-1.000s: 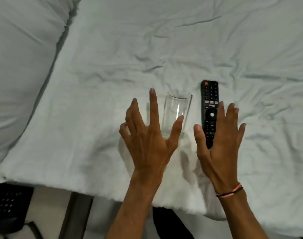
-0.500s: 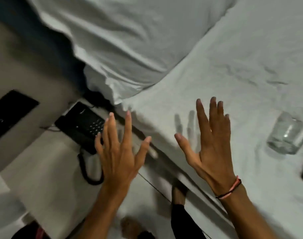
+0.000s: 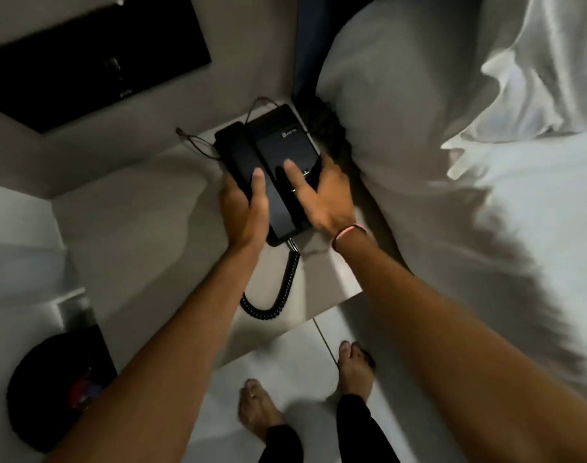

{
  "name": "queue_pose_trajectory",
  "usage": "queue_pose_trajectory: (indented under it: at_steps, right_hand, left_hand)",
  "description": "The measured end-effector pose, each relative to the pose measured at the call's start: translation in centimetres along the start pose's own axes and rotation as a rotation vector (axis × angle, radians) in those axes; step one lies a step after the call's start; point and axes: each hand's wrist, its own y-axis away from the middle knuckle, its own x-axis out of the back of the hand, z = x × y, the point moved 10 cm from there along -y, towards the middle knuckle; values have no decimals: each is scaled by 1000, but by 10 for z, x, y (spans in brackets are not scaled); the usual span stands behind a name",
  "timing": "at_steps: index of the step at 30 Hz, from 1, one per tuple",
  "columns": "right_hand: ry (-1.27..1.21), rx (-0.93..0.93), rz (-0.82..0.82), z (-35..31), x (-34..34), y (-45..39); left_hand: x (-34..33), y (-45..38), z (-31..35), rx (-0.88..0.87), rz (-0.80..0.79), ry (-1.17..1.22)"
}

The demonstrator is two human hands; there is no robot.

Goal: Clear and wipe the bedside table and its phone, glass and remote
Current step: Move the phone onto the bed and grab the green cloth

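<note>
My left hand (image 3: 243, 208) and right hand (image 3: 322, 195) grasp the desk phone (image 3: 278, 168) from either side, its long axis pointing away toward the pillow (image 3: 402, 111).

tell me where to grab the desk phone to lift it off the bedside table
Probably by the two long sides of the phone, one hand from each side, as the left hand and right hand do now. It lies flat and wide, and the coiled cord trails off its near end.

Bare bench (image 3: 145, 235) is seen left of the phone (image 3: 278, 168); passage on its right is blocked by a pillow (image 3: 402, 128).
</note>
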Motion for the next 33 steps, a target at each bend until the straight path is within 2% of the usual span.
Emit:
queue_pose_trajectory:
  at_steps: [2, 5, 10, 13, 18, 22, 27, 31, 33]
  right_hand:
    - [32, -21, 86, 14, -8, 11]
    - [-21, -78, 164, 35, -7, 42]
    - [-182, -100, 253, 45, 9, 104]
    - [-342, -120, 338, 40, 31, 153]
    - [-600, -139, 659, 31, 118, 212]
    - [-744, -144, 896, 35, 201, 247]
    - [-820, -140, 1113, 67, 304, 265]
    - [-735, -170, 1178, 107, 367, 247]
    - [-699, -228, 1147, 136, 391, 228]
  left_hand:
    - [1, 0, -17, 111, 35, 145]
    - [-1, 9, -31, 201, -86, 268]
    - [15, 45, -19, 151, -281, 184]
    - [24, 79, 11, 79, -332, 182]
    - [-6, 136, 95, -102, -473, 138]
    - [-71, 185, 178, -303, -611, 121]
    - [-206, 247, 244, -448, -798, 14]
    - [-308, 276, 252, -476, -894, -120]
    - [-351, 286, 244, -481, -935, -204]
